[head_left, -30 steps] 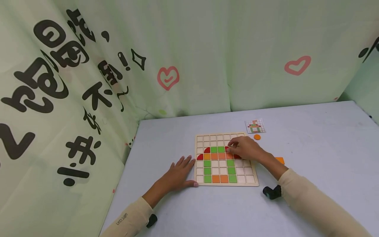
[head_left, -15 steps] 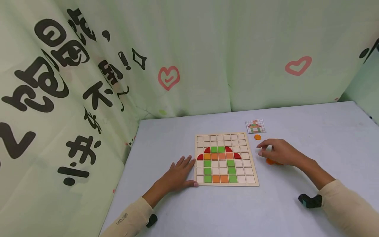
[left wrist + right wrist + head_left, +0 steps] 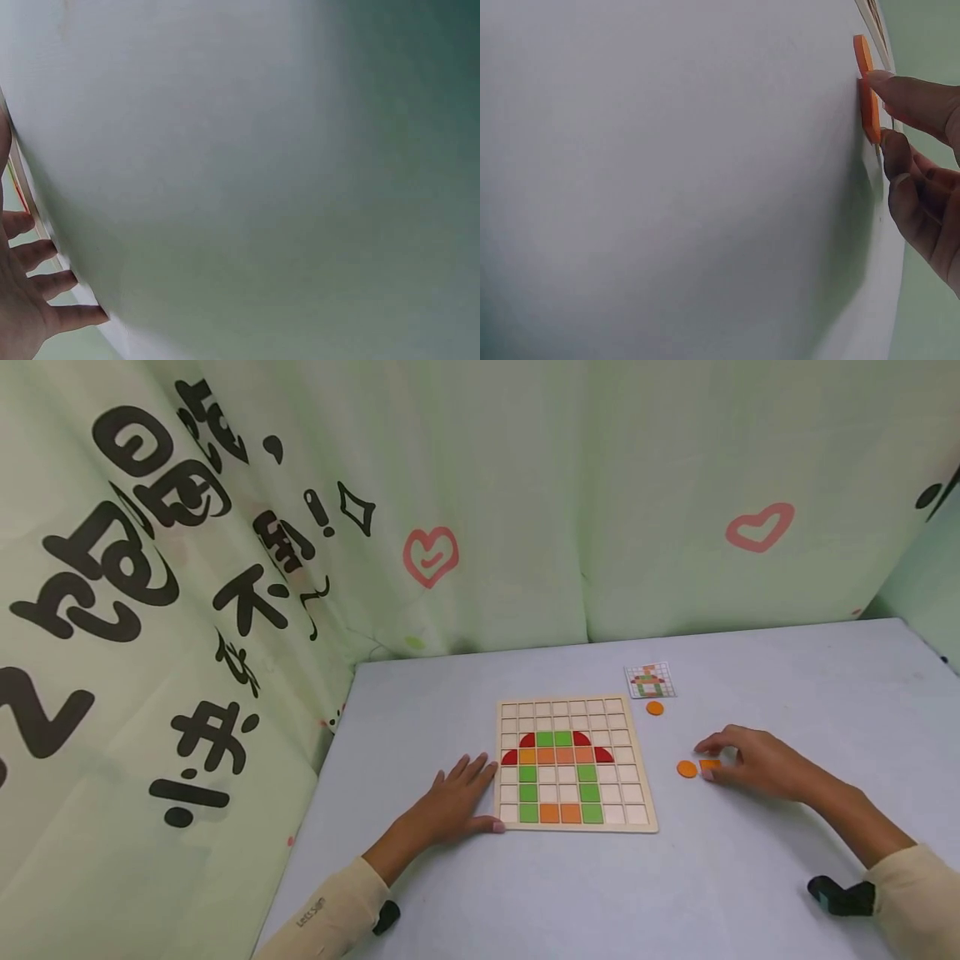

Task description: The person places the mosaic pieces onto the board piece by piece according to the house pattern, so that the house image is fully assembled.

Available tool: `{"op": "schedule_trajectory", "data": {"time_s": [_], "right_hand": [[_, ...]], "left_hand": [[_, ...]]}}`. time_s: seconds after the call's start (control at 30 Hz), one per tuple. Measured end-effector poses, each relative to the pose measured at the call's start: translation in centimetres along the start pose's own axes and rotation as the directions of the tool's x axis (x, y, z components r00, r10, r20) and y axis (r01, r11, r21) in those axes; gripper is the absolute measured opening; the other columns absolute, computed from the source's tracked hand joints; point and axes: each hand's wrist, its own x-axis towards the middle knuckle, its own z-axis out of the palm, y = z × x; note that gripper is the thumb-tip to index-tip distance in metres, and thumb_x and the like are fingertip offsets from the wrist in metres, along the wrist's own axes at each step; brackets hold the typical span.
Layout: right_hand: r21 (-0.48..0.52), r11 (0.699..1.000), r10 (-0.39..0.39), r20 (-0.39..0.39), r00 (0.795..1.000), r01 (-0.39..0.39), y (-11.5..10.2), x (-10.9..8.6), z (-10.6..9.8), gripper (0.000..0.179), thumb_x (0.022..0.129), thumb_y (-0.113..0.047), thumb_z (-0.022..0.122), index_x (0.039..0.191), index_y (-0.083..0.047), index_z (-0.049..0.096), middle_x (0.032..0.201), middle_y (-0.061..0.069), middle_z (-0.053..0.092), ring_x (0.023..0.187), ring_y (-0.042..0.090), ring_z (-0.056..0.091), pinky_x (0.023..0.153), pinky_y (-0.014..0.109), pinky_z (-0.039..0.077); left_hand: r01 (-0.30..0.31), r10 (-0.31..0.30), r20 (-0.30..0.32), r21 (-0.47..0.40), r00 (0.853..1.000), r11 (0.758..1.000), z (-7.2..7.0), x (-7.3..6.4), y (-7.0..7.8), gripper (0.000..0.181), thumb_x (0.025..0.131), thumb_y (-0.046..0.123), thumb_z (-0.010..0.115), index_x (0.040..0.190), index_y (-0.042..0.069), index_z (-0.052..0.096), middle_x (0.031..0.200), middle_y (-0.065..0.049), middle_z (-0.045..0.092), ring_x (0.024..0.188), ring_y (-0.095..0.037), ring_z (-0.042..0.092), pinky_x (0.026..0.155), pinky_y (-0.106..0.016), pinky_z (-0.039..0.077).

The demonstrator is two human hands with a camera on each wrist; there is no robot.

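Observation:
A wooden grid board (image 3: 626, 785) lies on the table, with green, orange and red tiles set in a figure. At its left edge my left hand (image 3: 447, 802) rests flat, fingers spread and touching the frame. To the right of the board my right hand (image 3: 765, 766) reaches over an orange square tile (image 3: 709, 764). Its thumb is at the near edge of the tile, and a small gap shows below the index fingertip. In the right wrist view thumb and fingertips stand about the orange square tile (image 3: 868, 112); no firm pinch is visible.
Left of the square lies an orange round tile (image 3: 686, 769). Another orange disc (image 3: 655, 708) lies just below a small pattern card (image 3: 650, 680) at the back. A pale curtain (image 3: 510, 510) with hearts and black writing hangs behind the table (image 3: 570, 893).
My right hand has left the red tile on the board and moved right to the orange square tile. That red tile sits in its cell. The left hand stays put.

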Motion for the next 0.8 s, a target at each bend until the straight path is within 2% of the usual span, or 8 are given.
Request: {"op": "schedule_trajectory", "data": {"time_s": [0.23,0.57,0.8], "right_hand": [[0.005,1.0,0.001,-0.028,1.0,-0.001,0.58,-0.42,0.37,0.034,0.082,-0.018,0.081,0.113,-0.005,0.074,0.104,0.005,0.07,0.077,0.005,0.048,0.063,0.021,0.044],[0.005,0.999,0.044,-0.045,0.998,-0.044,0.41,-0.31,0.8,0.025,0.081,-0.016,0.082,0.101,-0.007,0.071,0.093,0.002,0.066,0.083,0.018,0.054,0.063,0.023,0.045],[0.037,0.999,0.016,-0.084,0.996,-0.013,0.36,-0.56,0.76,0.022,0.085,-0.013,0.079,0.104,-0.007,0.071,0.087,-0.001,0.064,0.075,0.006,0.048,0.06,0.022,0.042]], "left_hand": [[-0.004,0.004,0.0,0.008,1.0,1.0,-0.01,0.16,-0.05,0.097,0.085,0.069,0.063,0.161,0.021,0.026,0.168,-0.004,0.023,0.155,-0.033,0.02,0.115,-0.063,0.03],[0.003,-0.003,0.009,0.004,1.0,1.0,-0.01,0.18,-0.03,0.097,0.085,0.069,0.064,0.16,0.02,0.027,0.168,-0.004,0.023,0.155,-0.033,0.02,0.115,-0.063,0.031],[0.001,0.0,0.013,-0.004,1.0,1.0,-0.08,0.08,-0.01,0.097,0.085,0.069,0.064,0.16,0.02,0.026,0.168,-0.004,0.023,0.155,-0.033,0.02,0.115,-0.063,0.03]]}}
